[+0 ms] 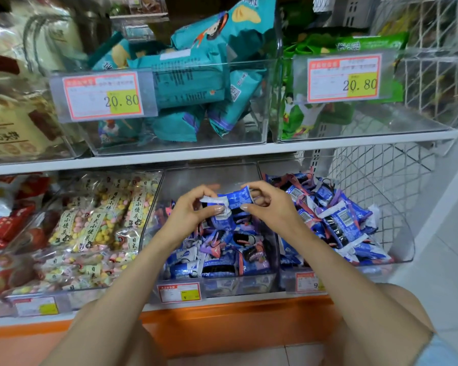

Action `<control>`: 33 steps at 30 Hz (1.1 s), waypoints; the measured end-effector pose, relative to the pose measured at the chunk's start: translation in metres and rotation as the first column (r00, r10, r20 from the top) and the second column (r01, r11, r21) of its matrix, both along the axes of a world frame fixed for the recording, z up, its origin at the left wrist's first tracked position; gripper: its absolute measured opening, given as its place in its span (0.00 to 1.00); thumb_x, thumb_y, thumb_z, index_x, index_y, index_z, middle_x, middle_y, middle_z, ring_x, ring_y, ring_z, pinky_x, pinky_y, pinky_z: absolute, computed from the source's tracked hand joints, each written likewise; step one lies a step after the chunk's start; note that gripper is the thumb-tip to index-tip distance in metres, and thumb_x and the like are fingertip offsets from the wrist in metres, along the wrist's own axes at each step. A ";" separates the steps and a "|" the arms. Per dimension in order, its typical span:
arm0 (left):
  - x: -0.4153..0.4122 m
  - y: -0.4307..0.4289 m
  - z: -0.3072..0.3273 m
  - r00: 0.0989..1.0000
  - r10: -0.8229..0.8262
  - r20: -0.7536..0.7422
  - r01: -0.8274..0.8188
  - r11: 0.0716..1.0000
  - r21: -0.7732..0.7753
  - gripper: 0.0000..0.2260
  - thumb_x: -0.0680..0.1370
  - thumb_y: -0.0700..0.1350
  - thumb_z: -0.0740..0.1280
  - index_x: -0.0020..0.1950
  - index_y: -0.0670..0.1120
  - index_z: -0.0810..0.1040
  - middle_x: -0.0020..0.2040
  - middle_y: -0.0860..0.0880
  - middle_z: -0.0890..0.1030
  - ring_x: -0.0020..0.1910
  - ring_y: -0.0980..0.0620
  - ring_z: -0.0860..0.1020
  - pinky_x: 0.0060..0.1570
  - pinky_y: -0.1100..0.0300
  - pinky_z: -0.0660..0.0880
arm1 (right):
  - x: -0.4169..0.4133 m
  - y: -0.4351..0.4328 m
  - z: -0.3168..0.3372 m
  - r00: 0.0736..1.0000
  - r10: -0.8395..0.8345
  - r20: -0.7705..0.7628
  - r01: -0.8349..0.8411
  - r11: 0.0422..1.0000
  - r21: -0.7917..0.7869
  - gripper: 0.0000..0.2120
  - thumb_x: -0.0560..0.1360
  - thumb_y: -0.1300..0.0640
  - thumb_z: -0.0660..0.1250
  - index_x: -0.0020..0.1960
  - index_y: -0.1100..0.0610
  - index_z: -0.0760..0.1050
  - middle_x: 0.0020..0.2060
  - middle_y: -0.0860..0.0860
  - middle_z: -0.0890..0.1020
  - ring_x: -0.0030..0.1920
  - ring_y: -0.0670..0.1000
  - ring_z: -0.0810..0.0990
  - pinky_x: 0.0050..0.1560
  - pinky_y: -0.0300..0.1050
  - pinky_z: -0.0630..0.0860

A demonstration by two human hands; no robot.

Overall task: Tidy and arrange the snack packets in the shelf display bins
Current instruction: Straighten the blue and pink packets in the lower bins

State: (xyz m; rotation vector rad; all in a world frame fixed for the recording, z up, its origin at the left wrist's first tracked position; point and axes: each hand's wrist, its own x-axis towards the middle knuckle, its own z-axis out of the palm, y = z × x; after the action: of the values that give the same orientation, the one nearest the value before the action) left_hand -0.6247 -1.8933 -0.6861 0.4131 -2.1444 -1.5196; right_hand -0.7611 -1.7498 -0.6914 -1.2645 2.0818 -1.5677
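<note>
Both my hands hold one small blue snack packet (232, 200) above the middle clear bin (212, 287) on the lower shelf. My left hand (193, 207) pinches the packet's white left end between thumb and fingers. My right hand (265, 204) pinches its right end. Below them the middle bin holds several blue and purple cookie packets (222, 249) lying jumbled. The bin to the right (402, 249) holds a heap of the same blue packets (336, 220).
Left of the middle bin stands a bin of clear bags with pastel puffs (98, 228), and red packets (6, 215) at far left. The upper shelf carries bins of teal packets (196, 83) and green packets (315, 117) with price tags. White wire mesh (381, 180) closes the right side.
</note>
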 end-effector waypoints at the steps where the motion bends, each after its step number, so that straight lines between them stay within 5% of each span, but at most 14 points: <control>1: -0.003 -0.001 -0.001 1.000 -0.019 0.000 0.019 0.998 0.059 0.07 0.72 0.32 0.68 0.43 0.43 0.75 0.56 0.51 0.79 0.53 0.54 0.79 0.53 0.58 0.77 | -0.002 -0.001 0.001 1.000 0.008 0.006 -0.008 1.000 0.006 0.16 0.72 0.62 0.71 0.55 0.48 0.75 0.42 0.42 0.76 0.38 0.40 0.73 0.45 0.34 0.70; 5: -0.022 -0.007 -0.006 0.999 0.043 0.034 -0.045 0.997 0.065 0.07 0.72 0.33 0.69 0.44 0.44 0.76 0.44 0.48 0.81 0.41 0.55 0.80 0.46 0.59 0.77 | -0.016 0.000 0.002 0.996 -0.036 -0.086 0.042 0.997 0.072 0.19 0.74 0.60 0.70 0.64 0.54 0.73 0.53 0.48 0.80 0.55 0.44 0.76 0.54 0.34 0.68; 8: -0.058 -0.035 -0.010 0.970 0.240 0.047 -0.239 0.971 -0.026 0.08 0.71 0.38 0.72 0.49 0.41 0.77 0.47 0.42 0.80 0.46 0.47 0.78 0.46 0.61 0.74 | -0.028 0.003 0.006 0.985 -0.160 -0.058 0.163 0.985 0.047 0.17 0.75 0.59 0.68 0.63 0.57 0.73 0.52 0.51 0.81 0.48 0.44 0.76 0.43 0.30 0.71; 10: -0.086 -0.049 -0.012 0.913 0.402 0.072 -0.396 0.915 -0.080 0.13 0.72 0.41 0.73 0.52 0.37 0.77 0.49 0.41 0.80 0.48 0.46 0.78 0.37 0.65 0.70 | -0.033 0.005 0.005 0.976 -0.216 -0.040 0.218 0.974 0.063 0.15 0.75 0.57 0.68 0.61 0.58 0.74 0.43 0.50 0.81 0.42 0.44 0.76 0.37 0.32 0.71; 12: -0.112 -0.054 -0.017 0.883 0.464 0.073 -0.456 0.884 -0.103 0.17 0.72 0.41 0.73 0.57 0.35 0.76 0.54 0.41 0.79 0.54 0.46 0.77 0.40 0.64 0.68 | -0.035 0.006 0.002 0.971 -0.232 -0.059 0.236 0.968 0.082 0.14 0.76 0.56 0.68 0.60 0.58 0.75 0.37 0.46 0.78 0.39 0.42 0.76 0.37 0.34 0.70; 15: -0.129 -0.045 -0.028 0.918 0.373 0.134 -0.339 0.915 -0.218 0.17 0.71 0.39 0.74 0.57 0.38 0.75 0.54 0.42 0.76 0.56 0.48 0.73 0.46 0.65 0.66 | -0.033 0.008 0.000 0.979 -0.175 -0.101 0.184 0.979 0.088 0.10 0.76 0.58 0.66 0.57 0.53 0.77 0.45 0.44 0.80 0.38 0.36 0.76 0.37 0.25 0.70; 17: -0.126 -0.046 -0.042 0.896 0.398 0.197 -0.274 0.844 -0.461 0.25 0.69 0.49 0.75 0.61 0.41 0.74 0.62 0.40 0.72 0.63 0.44 0.68 0.58 0.58 0.65 | -0.035 0.010 0.001 0.983 -0.159 -0.094 0.167 0.982 0.092 0.08 0.76 0.58 0.66 0.55 0.51 0.78 0.47 0.44 0.79 0.40 0.38 0.75 0.38 0.24 0.70; 19: -0.114 -0.046 -0.049 0.896 0.431 0.110 -0.290 0.754 -0.589 0.28 0.68 0.56 0.72 0.62 0.42 0.74 0.64 0.39 0.69 0.64 0.41 0.65 0.62 0.51 0.65 | -0.036 0.010 0.004 0.985 -0.158 -0.075 0.164 0.983 0.083 0.08 0.76 0.59 0.66 0.53 0.50 0.78 0.45 0.42 0.78 0.41 0.40 0.75 0.41 0.28 0.72; 21: -0.098 -0.044 -0.050 0.945 0.325 0.037 -0.254 0.801 -0.543 0.21 0.69 0.54 0.71 0.55 0.41 0.77 0.55 0.42 0.77 0.56 0.43 0.73 0.54 0.49 0.73 | -0.037 0.010 0.005 0.981 -0.175 -0.077 0.181 0.981 0.073 0.07 0.76 0.60 0.66 0.52 0.50 0.78 0.43 0.41 0.78 0.40 0.40 0.75 0.42 0.29 0.72; 23: -0.086 -0.039 -0.050 0.971 0.133 0.198 -0.013 0.857 -0.515 0.22 0.68 0.58 0.72 0.54 0.44 0.78 0.51 0.47 0.80 0.53 0.47 0.77 0.52 0.51 0.75 | -0.036 0.009 0.006 0.980 -0.182 -0.076 0.186 0.981 0.059 0.07 0.76 0.60 0.66 0.50 0.49 0.78 0.41 0.40 0.77 0.38 0.37 0.74 0.39 0.25 0.70; 26: -0.082 -0.036 -0.058 0.887 0.134 0.443 0.213 0.731 -0.649 0.29 0.67 0.62 0.72 0.64 0.50 0.73 0.60 0.51 0.78 0.62 0.49 0.72 0.61 0.54 0.65 | -0.034 0.007 0.005 0.983 -0.174 -0.063 0.177 0.983 0.040 0.06 0.76 0.61 0.66 0.51 0.52 0.79 0.39 0.40 0.78 0.35 0.33 0.74 0.36 0.24 0.69; 30: -0.074 -0.029 -0.059 0.923 0.224 0.314 0.047 0.743 -0.667 0.20 0.71 0.54 0.72 0.61 0.49 0.76 0.55 0.49 0.80 0.56 0.48 0.75 0.58 0.55 0.69 | -0.031 0.007 0.005 0.985 -0.165 -0.043 0.167 0.985 0.043 0.09 0.75 0.63 0.66 0.54 0.56 0.79 0.41 0.42 0.79 0.37 0.39 0.75 0.40 0.26 0.71; 33: -0.063 -0.024 -0.038 0.961 0.159 0.227 -0.051 0.906 -0.421 0.20 0.71 0.54 0.70 0.59 0.46 0.77 0.50 0.47 0.81 0.49 0.48 0.79 0.52 0.56 0.72 | -0.029 0.009 0.007 0.992 -0.121 -0.035 0.123 0.989 0.083 0.15 0.74 0.61 0.69 0.59 0.53 0.76 0.49 0.46 0.80 0.48 0.44 0.77 0.54 0.38 0.74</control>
State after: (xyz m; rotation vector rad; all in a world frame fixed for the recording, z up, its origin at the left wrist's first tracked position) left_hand -0.6875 -1.9170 -0.7242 0.5895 -2.5182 -0.9543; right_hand -0.7906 -1.7406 -0.6840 -1.1591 2.2581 -1.4993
